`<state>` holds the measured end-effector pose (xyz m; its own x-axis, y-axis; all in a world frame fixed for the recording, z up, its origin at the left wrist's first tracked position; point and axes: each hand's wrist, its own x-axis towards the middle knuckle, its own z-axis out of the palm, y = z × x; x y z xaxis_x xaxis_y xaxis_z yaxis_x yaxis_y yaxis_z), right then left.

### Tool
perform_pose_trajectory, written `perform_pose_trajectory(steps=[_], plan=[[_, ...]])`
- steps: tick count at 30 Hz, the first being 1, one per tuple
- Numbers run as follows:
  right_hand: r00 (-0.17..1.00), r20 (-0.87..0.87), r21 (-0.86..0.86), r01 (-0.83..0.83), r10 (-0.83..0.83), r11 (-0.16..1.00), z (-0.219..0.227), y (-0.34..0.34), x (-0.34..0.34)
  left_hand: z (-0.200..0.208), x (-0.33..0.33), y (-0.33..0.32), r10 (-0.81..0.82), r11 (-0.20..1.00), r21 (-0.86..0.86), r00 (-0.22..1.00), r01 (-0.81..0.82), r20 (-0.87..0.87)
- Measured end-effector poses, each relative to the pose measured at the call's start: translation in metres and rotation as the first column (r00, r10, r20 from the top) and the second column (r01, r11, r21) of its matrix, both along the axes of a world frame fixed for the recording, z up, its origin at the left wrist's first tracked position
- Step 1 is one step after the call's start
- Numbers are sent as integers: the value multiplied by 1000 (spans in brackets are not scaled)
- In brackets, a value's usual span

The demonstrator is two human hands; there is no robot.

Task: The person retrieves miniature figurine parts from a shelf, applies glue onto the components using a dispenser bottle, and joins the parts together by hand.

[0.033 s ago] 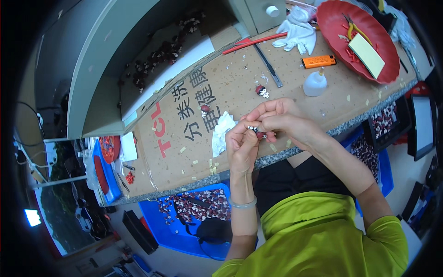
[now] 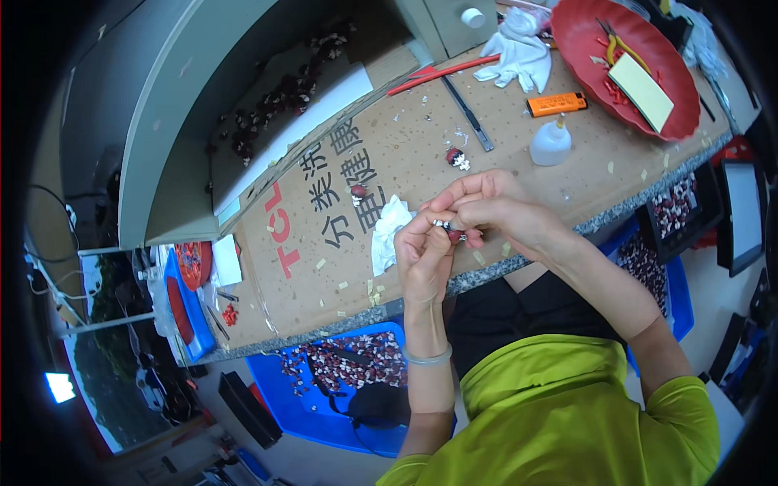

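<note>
Close together over the near edge of the cardboard-covered bench, both my hands work on one small dark-red, white and black figurine (image 2: 455, 235). My left hand (image 2: 425, 263) pinches it between thumb and fingertips. From the right, the bent fingers of my right hand (image 2: 501, 212) also grip it and partly hide it. Next to my left hand lies a crumpled white cloth (image 2: 391, 236). Two similar figurines rest on the cardboard (image 2: 316, 292): one figurine (image 2: 458, 159) beyond my hands, another figurine (image 2: 358, 193) farther left.
A squeeze bottle (image 2: 551, 144), an orange lighter (image 2: 557, 104), a knife (image 2: 470, 113) and a white glove (image 2: 519, 53) lie beyond my hands. A red dish (image 2: 685, 113) holds yellow-handled pliers. Below the bench, a blue bin (image 2: 279, 409) holds many small pieces. A grey hood (image 2: 150, 154) shelters more figurines.
The whole view has shifted very slightly. My hands keep the same grip on the figurine, and nothing on the bench has visibly moved.
</note>
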<state>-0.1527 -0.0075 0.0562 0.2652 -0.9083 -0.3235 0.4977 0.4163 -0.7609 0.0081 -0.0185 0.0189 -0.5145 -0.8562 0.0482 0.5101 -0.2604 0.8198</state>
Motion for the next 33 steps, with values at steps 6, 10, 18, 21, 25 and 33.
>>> perform_pose_trajectory(steps=[6, 10, 18, 21, 25, 33], plan=[[1000, 4, -51, 17, -17, 999, -3, -2, 5, 4, 1, -1, 15, 1000, 17, 1000, -15, 27], [999, -23, -41, 24, -25, 999, -2, -3, 8, 8, -1, -2, 40, 996, 77, 999, -41, 8], [999, -8, -56, 35, -36, 998, -10, -2, 4, 10, -4, -2, 81, 987, 137, 997, -83, 17], [993, 117, -132, 29, -13, 991, -16, 0, -2, 10, -3, -2, 95, 985, 140, 995, -96, 11], [979, 197, -149, -18, 48, 989, -21, -1, -7, 11, -5, -2, 106, 985, 135, 994, -107, 17], [985, 169, -132, 4, 18, 991, -18, 0, -4, 11, -4, -2, 93, 987, 133, 996, -92, -4]])
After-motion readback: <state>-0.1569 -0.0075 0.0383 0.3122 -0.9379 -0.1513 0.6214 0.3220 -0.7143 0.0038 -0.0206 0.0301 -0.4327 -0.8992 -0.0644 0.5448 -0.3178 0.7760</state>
